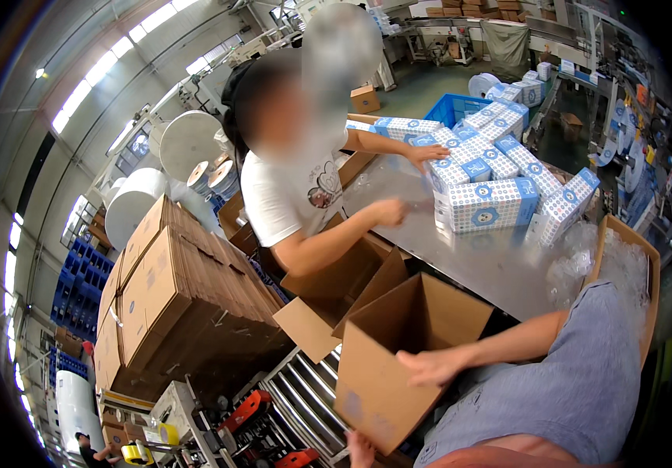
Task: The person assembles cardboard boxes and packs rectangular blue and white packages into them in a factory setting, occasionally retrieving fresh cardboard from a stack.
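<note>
An open cardboard box (383, 394) is tilted in front of me, its mouth up and its inside looking bare where it shows. My right hand (436, 366) grips it at the near rim, fingers over the outer face. At the lower edge of the view, my left hand (361, 450) holds the box's bottom corner; most of that hand is cut off. Beyond the box is a metal table (461, 261) with a pile of white-and-blue packs (494, 207). A co-worker's hand (427, 154) rests on the packs, the other hand hanging over the table's edge.
A second open carton (328, 288) adjoins mine, before the co-worker. Roller conveyor (301, 394) runs below left, beside a tall stack of flattened cartons (196, 304). A carton of clear plastic wrap (632, 265) sits right. A blue crate (453, 108) stands behind the packs.
</note>
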The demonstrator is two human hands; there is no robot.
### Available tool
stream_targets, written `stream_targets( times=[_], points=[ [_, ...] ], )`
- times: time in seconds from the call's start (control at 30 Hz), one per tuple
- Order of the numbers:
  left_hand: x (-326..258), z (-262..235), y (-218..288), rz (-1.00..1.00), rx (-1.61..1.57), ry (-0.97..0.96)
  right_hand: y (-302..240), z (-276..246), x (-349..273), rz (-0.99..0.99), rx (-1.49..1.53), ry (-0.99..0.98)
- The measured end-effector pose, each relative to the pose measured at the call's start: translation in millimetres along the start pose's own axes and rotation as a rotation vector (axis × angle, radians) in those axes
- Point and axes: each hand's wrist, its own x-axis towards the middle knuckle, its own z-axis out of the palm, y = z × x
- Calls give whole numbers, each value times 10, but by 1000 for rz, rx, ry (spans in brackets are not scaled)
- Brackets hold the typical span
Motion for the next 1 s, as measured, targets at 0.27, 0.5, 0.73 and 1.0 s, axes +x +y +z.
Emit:
stream_targets(
  times=[0.27, 0.5, 0.73, 1.0],
  points=[
    [-166, 1743, 1641, 337, 617, -6, 918, 988, 627, 63, -491, 2],
    [276, 1131, 1144, 166, 11, -200, 1107, -1040, -508, 236, -1113, 629],
    [293, 672, 575, 62, -172, -286, 1395, -2153, -1119, 69, -180, 832],
    [-369, 1718, 1889, 844, 625, 522, 2113, -4127, -1764, 247, -829, 1767]
  ],
)
